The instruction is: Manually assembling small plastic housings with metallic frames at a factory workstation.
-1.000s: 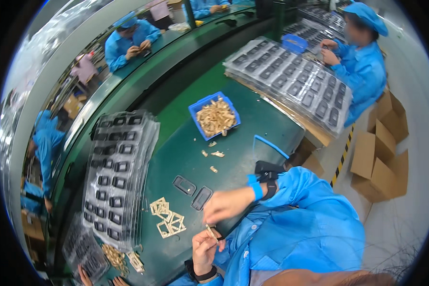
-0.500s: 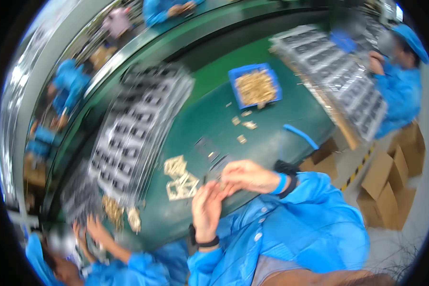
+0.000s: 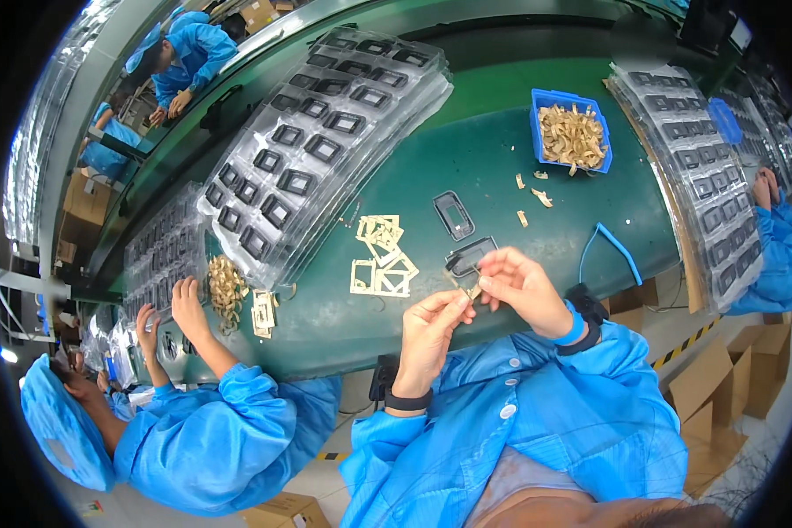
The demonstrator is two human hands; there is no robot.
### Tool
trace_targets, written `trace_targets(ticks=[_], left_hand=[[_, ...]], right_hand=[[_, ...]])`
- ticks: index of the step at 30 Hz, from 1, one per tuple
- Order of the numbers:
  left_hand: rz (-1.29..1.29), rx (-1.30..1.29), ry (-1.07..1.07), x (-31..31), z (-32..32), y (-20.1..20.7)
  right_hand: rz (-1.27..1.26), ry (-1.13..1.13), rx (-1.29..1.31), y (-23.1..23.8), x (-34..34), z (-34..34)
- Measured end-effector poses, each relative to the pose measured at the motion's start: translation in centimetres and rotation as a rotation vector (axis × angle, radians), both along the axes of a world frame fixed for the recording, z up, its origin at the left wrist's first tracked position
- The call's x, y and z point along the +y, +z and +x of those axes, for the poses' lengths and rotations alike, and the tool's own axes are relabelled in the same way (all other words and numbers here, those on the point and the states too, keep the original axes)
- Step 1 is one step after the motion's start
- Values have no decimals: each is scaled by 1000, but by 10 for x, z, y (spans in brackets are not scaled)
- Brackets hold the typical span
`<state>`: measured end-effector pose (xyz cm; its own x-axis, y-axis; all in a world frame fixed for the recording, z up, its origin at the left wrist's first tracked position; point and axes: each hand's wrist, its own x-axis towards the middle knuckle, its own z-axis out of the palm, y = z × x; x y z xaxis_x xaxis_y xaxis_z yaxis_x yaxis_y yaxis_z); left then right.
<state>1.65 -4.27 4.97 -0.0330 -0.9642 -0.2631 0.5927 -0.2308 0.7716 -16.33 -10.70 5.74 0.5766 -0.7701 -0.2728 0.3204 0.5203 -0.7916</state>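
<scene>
My left hand (image 3: 433, 339) and my right hand (image 3: 530, 295) meet above the bench's near edge. Between their pinched fingertips is a small tan strip (image 3: 474, 291), partly covered by the fingers. Just beyond the fingers, one black rectangular plastic frame (image 3: 468, 253) lies on the green bench. A second black frame (image 3: 454, 216) rests a little farther away. Left of my hands are several flat beige rectangular frames (image 3: 381, 280), overlapping in a loose pile.
A blue bin (image 3: 559, 95) of curled tan strips stands far right, with loose strips (image 3: 541, 198) nearby. A blue-handled tool (image 3: 620, 251) lies right. Stacked transparent trays (image 3: 326, 132) of black frames stand left; more trays (image 3: 695, 158) are right. A co-worker's hands (image 3: 185, 308) work at left.
The head view has swung, so the bench things appear farther right, and the blur has gone. My hands remain together; the small strip now shows between their fingertips.
</scene>
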Motion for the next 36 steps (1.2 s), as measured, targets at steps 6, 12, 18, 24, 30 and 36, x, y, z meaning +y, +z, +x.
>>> trace_targets(ticks=[6, 12, 18, 24, 30, 36], left_hand=[[1, -166, -106, 2, 5, 4], [-46, -330, -55, 6, -1, 7], [-68, -543, -121, 5, 2, 7], [16, -330, -132, 4, 5, -1], [92, 17, -175, 4, 4, -5], [144, 99, -170, 6, 2, -3]], right_hand=[[-1096, 4, 496, 18, -13, -14], [-1176, 124, 548, 19, -17, -15], [-1347, 156, 583, 16, -16, -14], [-1648, 151, 714, 14, -13, -17], [-1663, 77, 668, 11, -12, -19], [-1542, 39, 597, 10, -12, -21]])
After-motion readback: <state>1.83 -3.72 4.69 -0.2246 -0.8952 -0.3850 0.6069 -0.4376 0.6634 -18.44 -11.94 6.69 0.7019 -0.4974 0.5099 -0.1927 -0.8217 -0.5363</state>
